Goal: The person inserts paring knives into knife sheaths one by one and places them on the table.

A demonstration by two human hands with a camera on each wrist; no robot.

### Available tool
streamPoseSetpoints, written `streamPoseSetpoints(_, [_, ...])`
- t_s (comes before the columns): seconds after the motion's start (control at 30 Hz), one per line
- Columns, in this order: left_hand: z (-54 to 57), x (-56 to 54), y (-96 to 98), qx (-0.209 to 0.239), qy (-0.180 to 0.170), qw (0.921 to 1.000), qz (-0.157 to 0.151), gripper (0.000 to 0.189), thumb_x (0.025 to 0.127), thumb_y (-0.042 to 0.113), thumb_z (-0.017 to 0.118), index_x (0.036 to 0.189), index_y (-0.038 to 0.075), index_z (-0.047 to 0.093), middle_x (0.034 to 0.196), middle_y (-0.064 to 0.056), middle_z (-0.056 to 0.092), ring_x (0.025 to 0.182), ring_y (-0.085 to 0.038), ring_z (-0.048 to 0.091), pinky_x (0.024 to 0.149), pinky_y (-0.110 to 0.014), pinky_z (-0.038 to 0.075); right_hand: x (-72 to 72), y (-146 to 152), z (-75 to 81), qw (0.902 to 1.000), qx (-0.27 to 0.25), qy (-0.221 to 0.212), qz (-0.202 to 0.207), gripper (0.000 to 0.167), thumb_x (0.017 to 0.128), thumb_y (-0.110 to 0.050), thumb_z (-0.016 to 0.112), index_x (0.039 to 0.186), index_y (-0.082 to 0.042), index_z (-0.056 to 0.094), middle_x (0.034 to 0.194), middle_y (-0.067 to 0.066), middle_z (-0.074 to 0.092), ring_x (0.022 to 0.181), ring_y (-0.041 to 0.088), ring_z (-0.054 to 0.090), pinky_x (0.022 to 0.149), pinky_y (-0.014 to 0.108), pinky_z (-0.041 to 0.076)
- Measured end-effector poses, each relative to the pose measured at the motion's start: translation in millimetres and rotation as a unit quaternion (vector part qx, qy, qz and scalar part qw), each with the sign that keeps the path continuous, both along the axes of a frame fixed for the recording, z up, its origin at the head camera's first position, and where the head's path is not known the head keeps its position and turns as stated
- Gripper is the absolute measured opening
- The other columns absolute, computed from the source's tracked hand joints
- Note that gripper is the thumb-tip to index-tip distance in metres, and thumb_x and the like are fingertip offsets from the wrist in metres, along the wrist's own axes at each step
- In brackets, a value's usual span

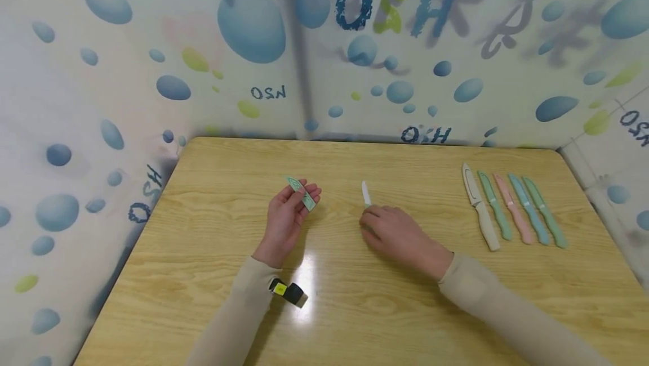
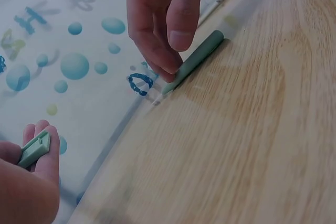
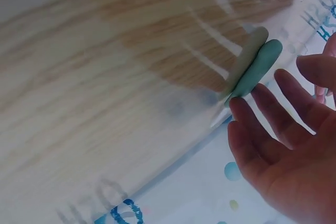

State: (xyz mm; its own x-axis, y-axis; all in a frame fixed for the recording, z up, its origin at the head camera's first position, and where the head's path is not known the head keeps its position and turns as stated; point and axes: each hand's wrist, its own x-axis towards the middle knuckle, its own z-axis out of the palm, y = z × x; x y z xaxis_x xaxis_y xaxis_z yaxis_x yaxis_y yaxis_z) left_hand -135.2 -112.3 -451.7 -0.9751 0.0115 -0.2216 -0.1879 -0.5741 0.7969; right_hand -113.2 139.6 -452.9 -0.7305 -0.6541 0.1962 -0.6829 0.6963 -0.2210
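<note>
My left hand (image 1: pixel 286 219) holds a small flat green knife sheath (image 1: pixel 308 201) with a printed pattern, pinched between thumb and fingers. In the left wrist view the sheath (image 2: pixel 35 149) shows a recessed side. A small knife with a white blade (image 1: pixel 365 192) lies on the table, its blade pointing away. Over its handle is my right hand (image 1: pixel 395 233). The green handle (image 2: pixel 197 59) is plain in the left wrist view, fingertips at its blade end. From the right wrist, fingertips touch the handle (image 3: pixel 261 66) while the thumb stands apart.
Several knives lie side by side at the right of the wooden table (image 1: pixel 213 298): a larger cream knife (image 1: pixel 484 219), a green knife (image 1: pixel 499 217), a pink knife (image 1: pixel 517 219), a blue knife (image 1: pixel 533 219) and another green knife (image 1: pixel 550 222). A patterned curtain (image 1: pixel 324 73) hangs behind.
</note>
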Motion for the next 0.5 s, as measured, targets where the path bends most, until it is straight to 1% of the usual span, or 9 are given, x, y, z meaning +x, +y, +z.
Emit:
streamPoseSetpoints(0.07, [-0.3, 0.3, 0.2, -0.003, 0.001, 1.0, 0.0, 0.04, 0.11, 0.003, 0.044, 0.145, -0.015, 0.039, 0.11, -0.011, 0.07, 0.106, -0.02, 0.072, 0.101, -0.034, 0.056, -0.6, 1.3, -0.6, 0.9999, -0.011, -0.005, -0.005, 0.01, 0.097, -0.014, 0.072, 0.105, -0.008, 0.072, 0.104, 0.005, 0.069, 0.087, 0.022, 0.067, 0.075, 0.043, 0.06])
streamPoseSetpoints(0.13, [-0.6, 0.6, 0.6, -0.005, 0.003, 1.0, -0.001, 0.04, 0.11, 0.003, 0.045, 0.145, -0.015, 0.039, 0.11, -0.011, 0.071, 0.106, -0.02, 0.073, 0.101, -0.034, 0.056, -1.2, 1.3, -0.7, 0.9995, -0.022, -0.013, -0.019, 0.013, 0.098, -0.014, 0.071, 0.109, -0.007, 0.071, 0.106, 0.007, 0.068, 0.088, 0.022, 0.067, 0.075, 0.042, 0.06])
streamPoseSetpoints(0.27, [-1.1, 0.8, 1.6, -0.004, 0.004, 1.0, -0.004, 0.039, 0.11, 0.003, 0.045, 0.145, -0.015, 0.039, 0.11, -0.011, 0.071, 0.105, -0.019, 0.073, 0.1, -0.033, 0.057, -2.8, -0.9, -0.9, 0.9971, -0.025, -0.027, -0.067, 0.029, 0.099, -0.02, 0.072, 0.12, -0.001, 0.067, 0.111, 0.012, 0.065, 0.091, 0.025, 0.065, 0.076, 0.041, 0.059])
streamPoseSetpoints(0.33, [-1.0, 1.1, 1.9, -0.008, 0.007, 0.9999, -0.005, 0.039, 0.11, 0.003, 0.045, 0.144, -0.015, 0.039, 0.11, -0.01, 0.071, 0.105, -0.019, 0.073, 0.1, -0.033, 0.057, -4.2, -2.3, -1.6, 0.9951, -0.019, -0.034, -0.091, 0.037, 0.098, -0.024, 0.074, 0.123, 0.002, 0.063, 0.108, 0.013, 0.063, 0.089, 0.025, 0.062, 0.076, 0.041, 0.058])
streamPoseSetpoints(0.4, [-0.8, 1.4, 2.1, -0.011, 0.009, 0.9999, -0.004, 0.039, 0.11, 0.003, 0.045, 0.144, -0.015, 0.039, 0.11, -0.01, 0.071, 0.105, -0.019, 0.073, 0.1, -0.034, 0.057, -6.0, -3.3, -2.7, 0.9928, -0.013, -0.045, -0.11, 0.041, 0.098, -0.027, 0.074, 0.123, 0.003, 0.062, 0.103, 0.011, 0.06, 0.085, 0.024, 0.059, 0.073, 0.04, 0.056])
streamPoseSetpoints(0.5, [-0.7, 1.9, 2.2, -0.014, 0.013, 0.9998, -0.002, 0.038, 0.11, 0.002, 0.044, 0.144, -0.015, 0.039, 0.11, -0.01, 0.071, 0.104, -0.019, 0.073, 0.1, -0.034, 0.057, -10.0, -4.2, -4.8, 0.9906, -0.009, -0.051, -0.126, 0.038, 0.1, -0.029, 0.072, 0.117, 0.003, 0.062, 0.092, 0.007, 0.057, 0.076, 0.02, 0.053, 0.066, 0.037, 0.052])
